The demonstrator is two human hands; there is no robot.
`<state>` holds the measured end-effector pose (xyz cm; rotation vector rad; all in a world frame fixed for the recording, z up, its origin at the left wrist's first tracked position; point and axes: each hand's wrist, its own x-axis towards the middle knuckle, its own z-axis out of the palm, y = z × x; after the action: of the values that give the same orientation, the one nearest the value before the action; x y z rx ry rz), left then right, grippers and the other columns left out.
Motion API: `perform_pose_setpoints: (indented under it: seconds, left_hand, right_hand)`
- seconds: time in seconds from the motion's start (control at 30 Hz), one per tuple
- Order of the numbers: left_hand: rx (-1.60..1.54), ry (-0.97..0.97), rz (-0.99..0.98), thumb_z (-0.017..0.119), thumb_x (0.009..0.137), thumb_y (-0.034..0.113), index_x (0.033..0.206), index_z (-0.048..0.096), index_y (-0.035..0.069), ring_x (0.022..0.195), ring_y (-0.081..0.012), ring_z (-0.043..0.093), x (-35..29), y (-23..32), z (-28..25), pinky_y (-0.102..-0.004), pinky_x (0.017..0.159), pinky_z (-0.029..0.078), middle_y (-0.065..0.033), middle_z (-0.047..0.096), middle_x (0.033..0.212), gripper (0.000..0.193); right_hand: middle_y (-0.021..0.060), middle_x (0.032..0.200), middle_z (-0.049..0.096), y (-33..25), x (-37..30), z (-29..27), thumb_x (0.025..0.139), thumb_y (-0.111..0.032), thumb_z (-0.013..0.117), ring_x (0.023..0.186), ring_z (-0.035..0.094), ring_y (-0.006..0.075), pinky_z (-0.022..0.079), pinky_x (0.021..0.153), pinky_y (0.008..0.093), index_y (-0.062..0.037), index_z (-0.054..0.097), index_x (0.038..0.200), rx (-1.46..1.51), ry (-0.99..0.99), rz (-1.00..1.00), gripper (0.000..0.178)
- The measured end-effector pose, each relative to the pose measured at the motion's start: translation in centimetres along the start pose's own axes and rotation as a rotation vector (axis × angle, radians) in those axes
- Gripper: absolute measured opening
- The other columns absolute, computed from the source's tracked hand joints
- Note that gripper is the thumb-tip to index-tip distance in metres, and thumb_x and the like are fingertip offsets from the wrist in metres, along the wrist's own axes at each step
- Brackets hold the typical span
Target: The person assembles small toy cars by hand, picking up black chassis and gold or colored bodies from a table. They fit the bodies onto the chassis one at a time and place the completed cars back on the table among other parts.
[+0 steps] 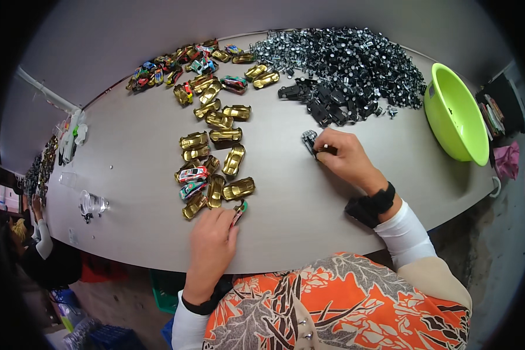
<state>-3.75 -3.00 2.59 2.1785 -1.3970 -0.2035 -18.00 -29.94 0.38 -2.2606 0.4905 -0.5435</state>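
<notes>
My left hand point(212, 242) rests near the table's front edge, its fingers closed on a small red-and-green toy car point(238, 213), mostly covered by them. Just beyond it lie gold toy cars point(238, 188), with a red-and-white one point(191, 174) and a green one point(192, 189) among them. Farther right, my right hand point(347, 157) pinches a dark toy car chassis point(310, 140) close to the tabletop; the fingers hide part of it. Beyond that hand are several loose black chassis point(324, 106).
A large heap of small black and silver parts point(356, 61) covers the back right. Beside it a lime green basin point(458, 116) stands tilted. More toy cars point(157, 74) are piled back left. A clear plastic cup point(92, 203) sits left. Another person's arm point(43, 233) shows far left.
</notes>
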Motion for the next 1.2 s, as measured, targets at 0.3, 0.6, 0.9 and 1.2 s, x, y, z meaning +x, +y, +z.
perform_pose_setpoints:
  seconds: [0.3, 0.6, 0.9, 1.2]
  left_hand:
    - [-0.849, -0.161, -0.222, 0.057, 0.079, -0.002, 0.115, 0.056, 0.0, 0.069, -0.0092, 0.056, 2.4, 1.5, 1.8, -0.0231, 0.062, 0.046, -0.0049, 0.06, 0.084, 0.036]
    - [-0.718, -0.196, -0.171, 0.059, 0.077, -0.003, 0.113, 0.057, -0.003, 0.074, -0.0101, 0.057, 4.7, 2.5, 3.7, -0.0216, 0.065, 0.047, -0.0072, 0.061, 0.096, 0.036]
    - [-0.622, 0.231, -0.031, 0.057, 0.08, -0.005, 0.099, 0.062, -0.004, 0.086, -0.0138, 0.06, 3.4, 2.5, 2.2, -0.0249, 0.073, 0.049, -0.0106, 0.062, 0.1, 0.019]
    - [-1.204, 0.017, -0.329, 0.062, 0.082, 0.0, 0.108, 0.059, -0.004, 0.083, -0.014, 0.063, 0.8, 2.0, 3.0, -0.0235, 0.071, 0.052, -0.0085, 0.064, 0.093, 0.027]
  right_hand:
    - [0.0089, 0.104, 0.059, 0.2, -0.6, -0.5, 0.063, 0.015, 0.045, 0.082, 0.059, 0.0283, 0.047, 0.07, 0.031, 0.0001, 0.057, 0.089, -0.156, -0.108, -0.253, 0.032]
    - [0.0141, 0.092, 0.056, -1.2, -1.4, -2.2, 0.061, 0.008, 0.051, 0.08, 0.056, 0.0327, 0.045, 0.068, 0.0361, -0.0001, 0.058, 0.091, -0.121, -0.33, 0.067, 0.032]
    - [-0.0028, 0.074, 0.054, -0.1, -2.4, -3.7, 0.066, 0.002, 0.063, 0.064, 0.049, 0.0046, 0.039, 0.057, 0.0198, -0.0019, 0.058, 0.084, 0.676, -0.45, 0.276, 0.019]
    - [-0.0025, 0.084, 0.056, -6.1, -4.1, 5.2, 0.077, 0.001, 0.061, 0.075, 0.051, 0.0044, 0.042, 0.064, 0.0205, -0.003, 0.057, 0.088, 1.085, -0.424, 0.219, 0.012]
